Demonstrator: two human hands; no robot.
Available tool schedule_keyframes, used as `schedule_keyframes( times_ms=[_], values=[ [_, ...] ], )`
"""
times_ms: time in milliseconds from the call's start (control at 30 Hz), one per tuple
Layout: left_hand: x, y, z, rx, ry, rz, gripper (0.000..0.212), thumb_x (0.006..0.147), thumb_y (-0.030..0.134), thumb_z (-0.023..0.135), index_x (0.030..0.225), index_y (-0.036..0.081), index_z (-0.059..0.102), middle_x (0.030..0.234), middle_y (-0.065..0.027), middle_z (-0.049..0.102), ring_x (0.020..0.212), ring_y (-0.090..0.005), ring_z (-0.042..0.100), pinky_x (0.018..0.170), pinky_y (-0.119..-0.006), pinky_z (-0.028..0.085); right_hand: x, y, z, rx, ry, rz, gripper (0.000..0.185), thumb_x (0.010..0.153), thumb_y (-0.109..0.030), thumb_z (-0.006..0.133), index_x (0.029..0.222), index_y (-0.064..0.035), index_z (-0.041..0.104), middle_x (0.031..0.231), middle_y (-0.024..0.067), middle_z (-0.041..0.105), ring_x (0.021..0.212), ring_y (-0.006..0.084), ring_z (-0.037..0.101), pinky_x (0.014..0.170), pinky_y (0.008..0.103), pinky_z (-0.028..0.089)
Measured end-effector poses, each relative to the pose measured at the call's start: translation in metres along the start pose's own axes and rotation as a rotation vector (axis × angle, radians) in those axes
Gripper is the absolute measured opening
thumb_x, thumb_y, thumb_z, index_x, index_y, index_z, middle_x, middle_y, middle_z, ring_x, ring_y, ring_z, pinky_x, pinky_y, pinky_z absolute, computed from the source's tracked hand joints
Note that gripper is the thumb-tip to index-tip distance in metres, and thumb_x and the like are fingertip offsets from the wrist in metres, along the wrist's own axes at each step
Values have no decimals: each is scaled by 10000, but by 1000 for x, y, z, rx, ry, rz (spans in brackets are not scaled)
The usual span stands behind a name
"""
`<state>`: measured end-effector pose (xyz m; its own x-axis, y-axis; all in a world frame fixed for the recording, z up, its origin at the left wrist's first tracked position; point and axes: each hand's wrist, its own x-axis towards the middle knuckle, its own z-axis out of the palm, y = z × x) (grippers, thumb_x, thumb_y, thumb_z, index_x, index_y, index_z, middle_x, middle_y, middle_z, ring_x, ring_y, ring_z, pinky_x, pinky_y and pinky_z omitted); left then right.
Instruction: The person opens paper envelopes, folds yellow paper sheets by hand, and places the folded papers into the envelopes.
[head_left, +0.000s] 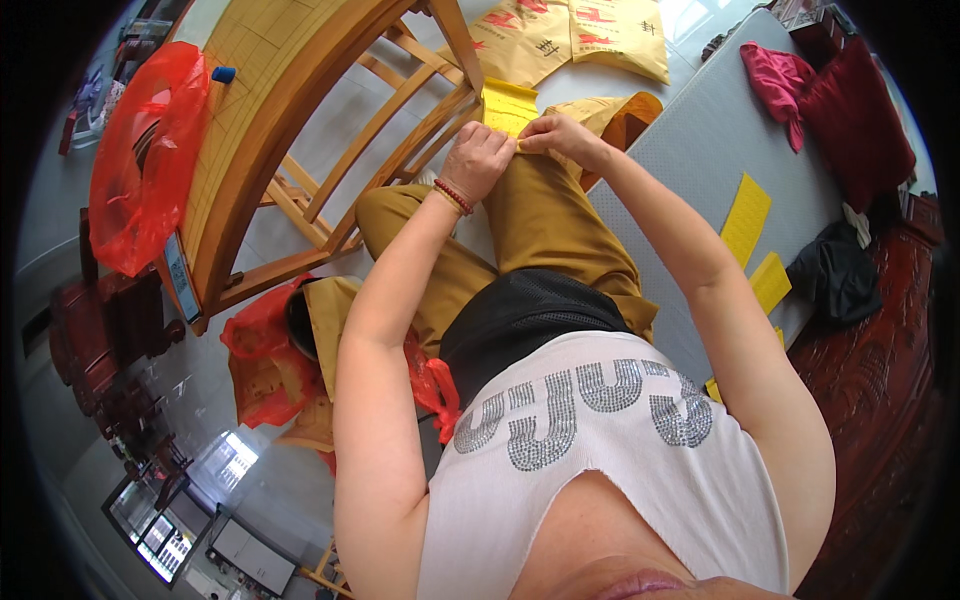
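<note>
A stack or sheet of bright yellow paper (510, 105) lies over my knee, its near edge pinched by both hands. My left hand (478, 159), with a red bead bracelet at the wrist, presses on the paper's left corner with curled fingers. Thumb and forefinger of my right hand (562, 139) grip the near edge a little to the right. A narrow fold or roll shows between the two hands, too small to make out fully. Beside my right hand an open yellow-brown paper bag (611, 116) stands against the grey mat.
To the left is a wooden table (277, 56) with a red plastic bag (146, 165) and a blue cap (223, 74). Printed yellow bags (619, 37) lie on the floor ahead. Yellow paper strips (745, 217) rest on the grey mat (667, 180) at right, near dark cloth (838, 274).
</note>
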<state>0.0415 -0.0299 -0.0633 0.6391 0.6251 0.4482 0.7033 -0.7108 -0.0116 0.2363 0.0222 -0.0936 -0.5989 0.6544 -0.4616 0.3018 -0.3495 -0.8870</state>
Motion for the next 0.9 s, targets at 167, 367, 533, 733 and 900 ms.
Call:
schedule_keyframes(
  times_ms=[167,367,533,733,900],
  values=[
    [10,-4,-4,-143,-289,-362,136,803,232,567,866,152,657,784,-26,625,808,-185,575,796,-348,379,-25,-7,36,-1166,481,-561,248,786,-223,586,992,-85,565,933,100,570,927,283,508,824,387,412],
    [22,5,1,32,-419,-262,127,822,179,492,874,134,599,844,-32,596,850,-224,561,835,-409,373,-23,-8,35,-1120,439,-394,269,774,-239,581,949,-44,521,952,147,570,952,305,526,834,409,414],
    [23,21,-29,279,-247,-317,115,822,138,456,883,120,552,773,-41,529,809,-210,536,804,-375,388,-20,-46,44,-878,231,-162,294,746,-248,594,934,-32,529,978,173,588,962,337,548,806,417,436],
    [45,14,-28,-6,-556,-583,143,849,140,442,881,104,576,844,-74,631,849,-218,597,791,-358,414,-11,-47,30,-1246,600,-552,212,738,-219,566,855,-42,566,880,153,623,868,292,600,737,404,466],
    [38,2,-16,88,-402,-495,123,842,154,457,848,110,571,827,-66,640,828,-209,607,748,-356,408,-17,-74,38,-1129,384,-90,170,714,-197,578,762,-35,598,745,134,626,754,274,626,655,410,486]
  ],
)
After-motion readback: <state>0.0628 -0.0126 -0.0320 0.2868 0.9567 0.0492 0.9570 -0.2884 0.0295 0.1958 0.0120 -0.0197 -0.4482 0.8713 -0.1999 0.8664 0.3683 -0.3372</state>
